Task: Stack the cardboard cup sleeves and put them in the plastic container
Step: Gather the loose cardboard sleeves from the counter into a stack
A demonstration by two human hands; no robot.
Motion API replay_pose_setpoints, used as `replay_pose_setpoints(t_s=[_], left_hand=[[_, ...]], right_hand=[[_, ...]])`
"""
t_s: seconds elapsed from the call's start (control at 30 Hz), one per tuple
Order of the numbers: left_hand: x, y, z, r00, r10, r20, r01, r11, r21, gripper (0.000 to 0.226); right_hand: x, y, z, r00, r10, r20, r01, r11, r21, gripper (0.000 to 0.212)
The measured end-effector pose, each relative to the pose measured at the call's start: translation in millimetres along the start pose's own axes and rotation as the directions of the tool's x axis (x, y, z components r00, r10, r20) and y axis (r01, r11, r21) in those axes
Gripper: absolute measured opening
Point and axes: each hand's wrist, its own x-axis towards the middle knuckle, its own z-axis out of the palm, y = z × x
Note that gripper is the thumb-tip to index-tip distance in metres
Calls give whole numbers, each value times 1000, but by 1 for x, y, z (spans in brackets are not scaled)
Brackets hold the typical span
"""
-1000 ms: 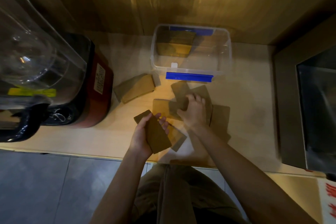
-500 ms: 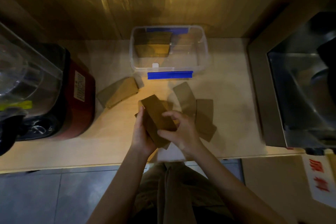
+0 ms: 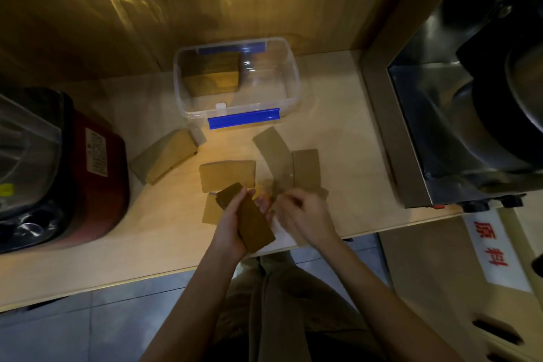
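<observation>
Left hand [image 3: 232,226]: closed around a gathered stack of sleeves [image 3: 248,217], kept off the counter so more can be added
Right hand [image 3: 299,214]: blurred, grip cannot be told
Container [image 3: 289,73]: left open behind, one stack inside

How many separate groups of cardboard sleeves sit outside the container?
5 groups: a bundle left of the container, one mid-table, two loose to the right, a stack in the left hand. More may hide under the hands.
</observation>
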Motion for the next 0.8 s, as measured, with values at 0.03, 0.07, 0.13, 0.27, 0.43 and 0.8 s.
replay_pose_setpoints(t_s=[0.03,0.07,0.13,0.27,0.43,0.8], left_hand=[[-2,-1,1,1000,-3,1,3,1000,-14,17],[-3,-2,1,1000,-10,0,10,1000,-23,18],[-5,-3,1,1000,-31,-1,31,999,-32,19],[-8,-5,-2,998,-59,0,59,998,-31,20],[-9,-9,-10,998,-60,26,60,998,-16,19],[-10,-12,-15,997,-74,9,74,997,8,19]], right_hand=[[7,7,-4,992,3,-125,-16,994,-108,17],[15,13,-8,977,-6,-214,-39,977,-208,18],[28,23,-11,964,31,-264,-121,935,-332,34],[42,37,-6,963,93,-252,-213,835,-507,62],[41,37,-4,958,68,-279,-210,829,-519,60],[15,65,-13,986,-136,-95,53,803,-594,67]])
